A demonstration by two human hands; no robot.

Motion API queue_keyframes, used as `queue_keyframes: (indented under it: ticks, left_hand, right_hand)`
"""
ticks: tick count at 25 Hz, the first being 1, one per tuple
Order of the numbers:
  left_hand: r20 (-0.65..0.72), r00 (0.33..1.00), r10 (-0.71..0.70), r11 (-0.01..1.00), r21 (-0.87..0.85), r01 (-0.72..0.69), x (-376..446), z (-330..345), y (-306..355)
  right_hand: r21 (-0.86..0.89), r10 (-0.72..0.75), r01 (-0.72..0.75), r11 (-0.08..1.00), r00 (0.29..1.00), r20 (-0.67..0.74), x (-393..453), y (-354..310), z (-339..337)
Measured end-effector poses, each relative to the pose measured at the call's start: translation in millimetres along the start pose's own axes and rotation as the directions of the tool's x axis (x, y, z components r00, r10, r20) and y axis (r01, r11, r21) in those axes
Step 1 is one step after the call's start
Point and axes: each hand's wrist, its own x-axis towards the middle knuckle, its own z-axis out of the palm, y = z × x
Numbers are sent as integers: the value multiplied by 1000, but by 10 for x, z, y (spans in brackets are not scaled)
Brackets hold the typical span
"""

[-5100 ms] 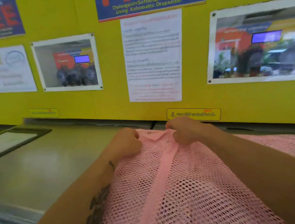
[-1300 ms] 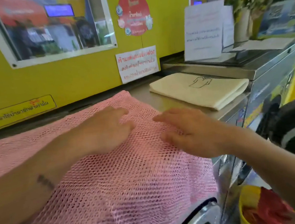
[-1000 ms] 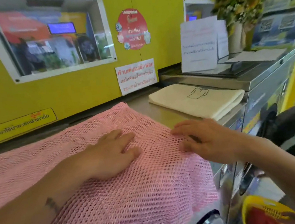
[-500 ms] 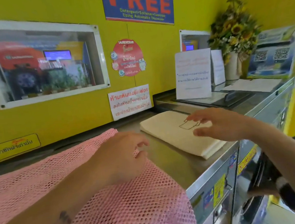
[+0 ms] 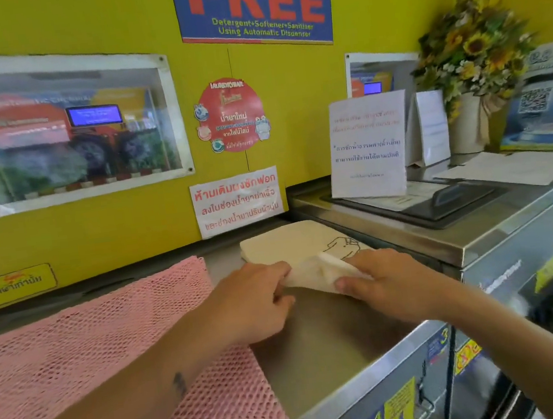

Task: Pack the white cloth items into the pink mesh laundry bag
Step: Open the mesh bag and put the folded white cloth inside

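Observation:
A folded white cloth point(image 5: 292, 242) with a small drawn shirt outline lies on the steel machine top point(image 5: 320, 335) near the yellow wall. My left hand point(image 5: 254, 301) pinches the cloth's near left edge. My right hand point(image 5: 387, 283) grips its near right edge with the thumb underneath, and that edge is lifted and bent. The pink mesh laundry bag point(image 5: 88, 351) lies spread flat on the left of the top, partly under my left forearm, and hangs over the front edge.
A higher steel machine top point(image 5: 444, 238) to the right carries a black lid point(image 5: 439, 201), standing paper notices point(image 5: 368, 147), a flower vase point(image 5: 468, 122) and a paper sheet. The yellow wall point(image 5: 99, 236) runs close behind. Machine fronts drop below the near edge.
Both hands left the pink bag and moved right to the folded white cloth. They now hold its near edge, which has lifted. The camera turned right and upward.

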Motion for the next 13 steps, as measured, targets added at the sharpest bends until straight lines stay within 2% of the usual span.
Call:
queue_keyframes:
  ticks: [5, 7, 9, 11, 13]
  left_hand:
    - [2, 978, -208, 976, -66, 207, -115, -50, -110]
    - [-44, 948, -316, 942, 103, 319, -259, -88, -121]
    - [-28, 902, -431, 874, 236, 425, -383, -108, -142]
    - [71, 846, -528, 839, 196, 507, -454, -116, -193]
    - [152, 818, -554, 831, 44, 555, -492, -159, -233]
  right_hand:
    - [-152, -51, 63, 986, 995, 87, 355, -25, 232]
    - [-163, -42, 58, 985, 994, 104, 471, -43, 208]
    - [-172, -37, 72, 982, 980, 194, 532, -114, 126]
    - [-149, -62, 113, 982, 949, 308, 558, -299, 6]
    - [-61, -168, 198, 978, 930, 327, 608, -564, -101]
